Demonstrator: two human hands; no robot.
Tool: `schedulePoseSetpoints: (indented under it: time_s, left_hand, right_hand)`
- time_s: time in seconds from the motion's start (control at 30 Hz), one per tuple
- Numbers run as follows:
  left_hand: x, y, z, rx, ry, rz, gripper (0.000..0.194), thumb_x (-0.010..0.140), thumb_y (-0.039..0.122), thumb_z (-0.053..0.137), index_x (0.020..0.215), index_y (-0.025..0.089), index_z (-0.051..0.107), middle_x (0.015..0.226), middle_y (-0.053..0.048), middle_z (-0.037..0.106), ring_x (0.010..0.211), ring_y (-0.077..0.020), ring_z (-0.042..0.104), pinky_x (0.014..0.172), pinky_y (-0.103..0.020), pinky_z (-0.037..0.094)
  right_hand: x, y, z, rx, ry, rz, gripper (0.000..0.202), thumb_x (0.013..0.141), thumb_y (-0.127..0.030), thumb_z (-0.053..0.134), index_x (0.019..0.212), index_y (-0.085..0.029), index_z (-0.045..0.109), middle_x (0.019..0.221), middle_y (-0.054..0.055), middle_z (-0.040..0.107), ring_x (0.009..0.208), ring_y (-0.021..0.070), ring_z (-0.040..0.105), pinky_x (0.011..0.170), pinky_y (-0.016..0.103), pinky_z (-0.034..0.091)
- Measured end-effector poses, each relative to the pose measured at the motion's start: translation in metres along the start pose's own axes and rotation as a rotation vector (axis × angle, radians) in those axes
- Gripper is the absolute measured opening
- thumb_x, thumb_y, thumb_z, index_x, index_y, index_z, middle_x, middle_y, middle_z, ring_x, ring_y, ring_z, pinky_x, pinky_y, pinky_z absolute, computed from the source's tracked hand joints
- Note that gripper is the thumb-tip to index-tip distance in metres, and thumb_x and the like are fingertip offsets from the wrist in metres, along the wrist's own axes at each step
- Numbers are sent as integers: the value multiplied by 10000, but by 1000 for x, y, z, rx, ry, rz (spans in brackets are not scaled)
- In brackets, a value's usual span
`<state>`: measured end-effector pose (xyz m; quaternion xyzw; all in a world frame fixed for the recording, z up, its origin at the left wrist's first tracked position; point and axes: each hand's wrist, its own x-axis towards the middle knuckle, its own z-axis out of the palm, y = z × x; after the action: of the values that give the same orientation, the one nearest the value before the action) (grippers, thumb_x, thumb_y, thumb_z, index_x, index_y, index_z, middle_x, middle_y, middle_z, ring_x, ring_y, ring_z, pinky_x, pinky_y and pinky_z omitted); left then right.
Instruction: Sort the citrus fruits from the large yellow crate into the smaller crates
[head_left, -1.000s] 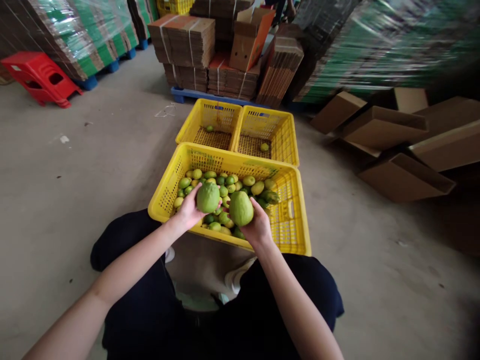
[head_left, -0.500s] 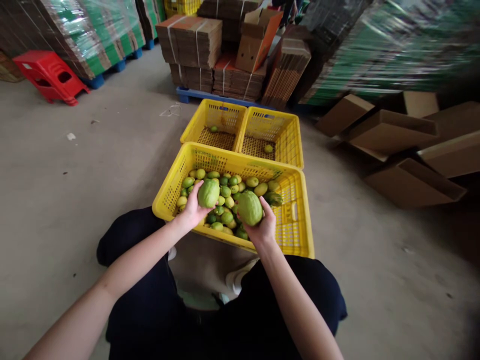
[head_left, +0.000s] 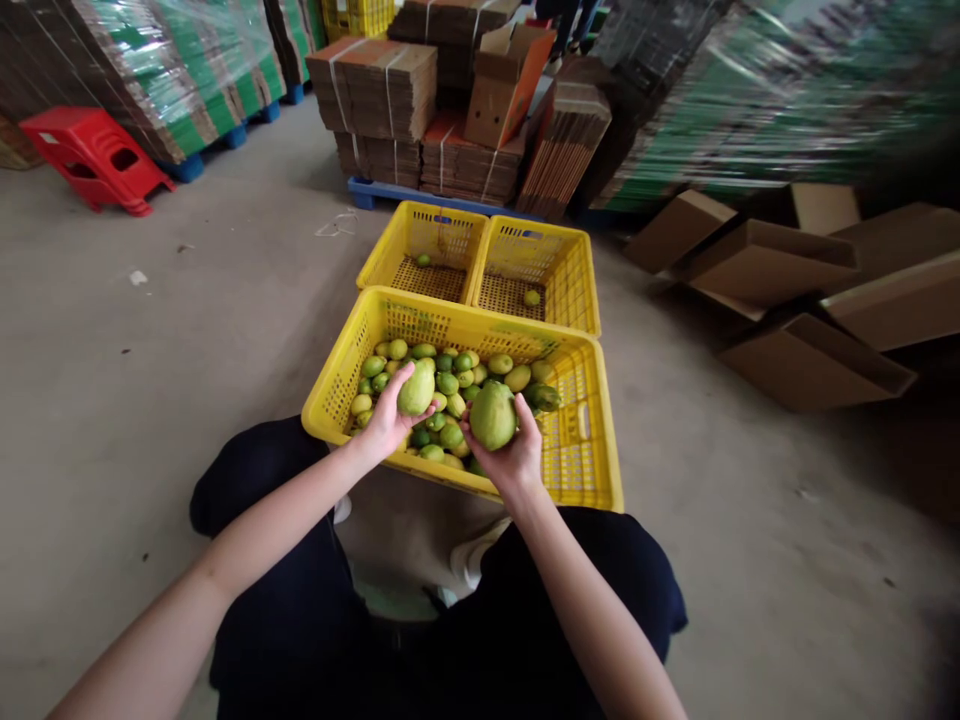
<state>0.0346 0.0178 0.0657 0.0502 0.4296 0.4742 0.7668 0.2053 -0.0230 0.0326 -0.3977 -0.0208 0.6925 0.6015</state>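
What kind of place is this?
It looks like a warehouse or packing place. There are tied stacks of flat cardboard, a big pile in shiny wrap, and a yellow crate with lots of green and yellow fruit.

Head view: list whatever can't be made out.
Head view:
Underside of the left fruit: hidden by the left hand.
Underside of the right fruit: hidden by the right hand.
Floor of the front crate: partly covered by piled fruit.
Background person: cut off by the top edge.
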Motion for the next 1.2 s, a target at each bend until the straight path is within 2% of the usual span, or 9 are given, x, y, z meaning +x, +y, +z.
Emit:
schedulePoseSetpoints:
  time_s: [0.17,0.33,0.47,0.57,0.7,0.8,0.9,1.03,1.2]
  left_hand:
    - [1,-3,-2,20,-42,16,290,929,404,582,1001,137,669,742,-58,713,604,-164,691,500,-219,537]
    - [12,-7,-11,-15,-34,15,314,953,415,536,1078,151,650,768,-45,713,616,-159,683,467,-210,482]
    - [18,-7,-14,-6,-69,-63,308,967,372,515,1121,133,634,816,-63,731,581,-171,668,532,-272,541]
    - [20,-8,-15,36,-169,-56,301,953,355,521,1076,122,666,865,-94,746,728,-213,718,648,-314,580]
    - [17,-11,-15,231,-312,177,322,880,426,589,851,131,715,828,-93,748,801,-232,725,685,-308,570]
    - [12,-13,-15,376,-336,406,349,824,466,636,714,142,706,738,-70,730,753,-207,712,658,-265,539]
    - [10,-15,-16,420,-326,470,366,810,482,631,684,145,701,718,-66,721,734,-195,702,655,-256,526]
    - [19,-12,-20,269,-238,355,338,844,449,569,740,148,683,743,-65,712,717,-194,693,654,-275,541]
    - [37,-9,-36,14,-41,-105,323,944,403,466,961,148,664,754,-61,682,657,-185,664,647,-309,572]
  right_hand:
    - [-2,-4,4,34,-17,7,290,765,-456,747,900,-204,694,773,30,764,657,189,728,590,283,613]
    - [1,-6,3,-11,-33,106,339,861,-496,609,924,-177,708,751,71,770,613,222,728,482,293,568]
    - [6,-6,1,-62,-76,158,322,913,-457,522,928,-190,703,771,95,778,746,264,759,570,335,601]
    - [6,-5,1,-110,-126,142,293,883,-466,562,935,-212,699,804,82,778,841,295,755,682,406,623]
    - [0,-2,1,-240,-233,-112,387,670,-395,823,1007,-260,688,920,24,758,916,278,726,810,414,603]
    - [-6,-1,1,-389,-299,-376,605,505,-229,925,1054,-300,679,1034,-20,723,945,226,689,850,342,569]
    - [-7,0,2,-516,-358,-499,637,463,-166,939,1033,-287,684,1076,-20,705,1022,215,655,921,324,532]
    - [-6,2,3,-511,-326,-445,617,464,-186,932,1015,-266,666,1034,-1,722,986,226,665,902,348,543]
    - [2,-11,2,-142,-66,-25,337,655,-360,758,937,-210,652,810,38,718,760,240,690,683,373,601]
